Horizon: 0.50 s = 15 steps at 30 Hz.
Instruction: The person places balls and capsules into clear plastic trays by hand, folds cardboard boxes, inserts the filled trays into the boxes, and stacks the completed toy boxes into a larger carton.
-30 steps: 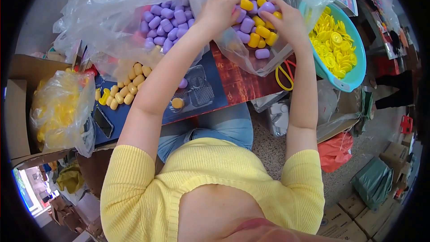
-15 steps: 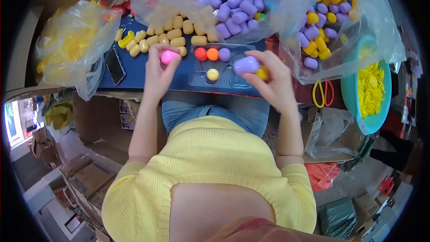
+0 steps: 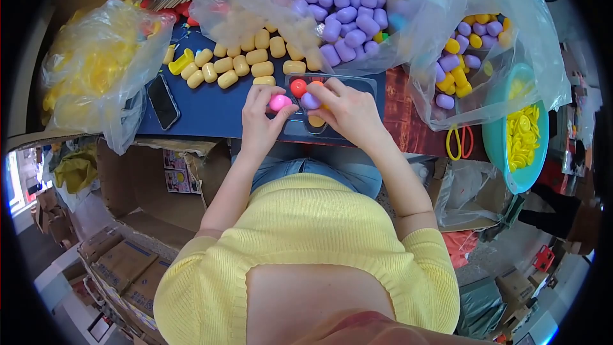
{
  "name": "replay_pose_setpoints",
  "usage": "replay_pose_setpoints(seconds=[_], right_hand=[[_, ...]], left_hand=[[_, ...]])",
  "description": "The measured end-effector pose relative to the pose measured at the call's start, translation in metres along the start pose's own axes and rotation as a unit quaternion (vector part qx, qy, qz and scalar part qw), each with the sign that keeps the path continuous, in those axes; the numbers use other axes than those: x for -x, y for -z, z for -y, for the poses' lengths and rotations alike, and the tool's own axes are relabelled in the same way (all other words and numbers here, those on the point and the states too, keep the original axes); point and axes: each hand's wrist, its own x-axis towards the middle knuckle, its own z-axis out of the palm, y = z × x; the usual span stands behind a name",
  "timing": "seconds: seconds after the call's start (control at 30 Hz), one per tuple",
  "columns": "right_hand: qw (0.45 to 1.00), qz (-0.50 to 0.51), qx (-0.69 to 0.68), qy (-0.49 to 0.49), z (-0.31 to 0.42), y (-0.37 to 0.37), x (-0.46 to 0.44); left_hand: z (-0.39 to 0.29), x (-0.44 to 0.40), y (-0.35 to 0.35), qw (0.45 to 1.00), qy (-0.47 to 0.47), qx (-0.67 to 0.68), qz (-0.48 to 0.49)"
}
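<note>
My left hand (image 3: 260, 117) pinches a glossy pink ball-like piece (image 3: 278, 103) between thumb and fingertips, at the left edge of a clear plastic tray (image 3: 365, 86). Closed over the tray, my right hand (image 3: 352, 114) has a purple capsule (image 3: 310, 101) at its fingertips, close beside the pink piece. A red ball (image 3: 298, 88) sits in the tray's upper part, with an orange ball (image 3: 317, 83) partly hidden by my right fingers. A pale yellow ball (image 3: 316, 121) shows below them. My right palm is hidden.
Tan capsules (image 3: 257, 56) lie behind my left hand, near a phone (image 3: 163, 102). Purple capsules (image 3: 348, 16) fill a plastic bag at the back. A bag of purple and yellow capsules (image 3: 454, 73) and a turquoise basin (image 3: 541, 147) of yellow pieces stand at the right.
Both hands have moved inward over the tray, bringing the pink piece and the purple capsule close together. The yellow piece seen in my right hand is now hidden.
</note>
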Motion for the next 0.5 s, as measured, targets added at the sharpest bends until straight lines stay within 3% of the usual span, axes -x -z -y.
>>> replay_pose_setpoints(seconds=[0.17, 0.3, 0.33, 0.4, 0.5], right_hand=[[0.998, -0.003, 0.067, 0.007, -0.002, -0.004, 0.006], [0.991, -0.111, -0.068, -0.007, -0.004, 0.012, 0.011], [0.980, -0.177, -0.089, -0.022, -0.013, 0.022, 0.011], [0.950, -0.251, -0.070, -0.171, -0.033, 0.058, 0.020], [0.898, -0.363, 0.070, -0.237, -0.096, 0.112, 0.040]], left_hand=[[-0.011, 0.001, -0.002, 1.000, 0.003, 0.004, 0.025], [-0.017, 0.001, 0.002, 0.999, 0.018, 0.004, 0.041], [-0.019, 0.000, 0.001, 0.999, 0.011, 0.009, 0.047], [-0.023, -0.001, 0.000, 0.998, 0.010, 0.006, 0.056], [-0.026, 0.001, -0.003, 0.998, 0.009, 0.003, 0.065]])
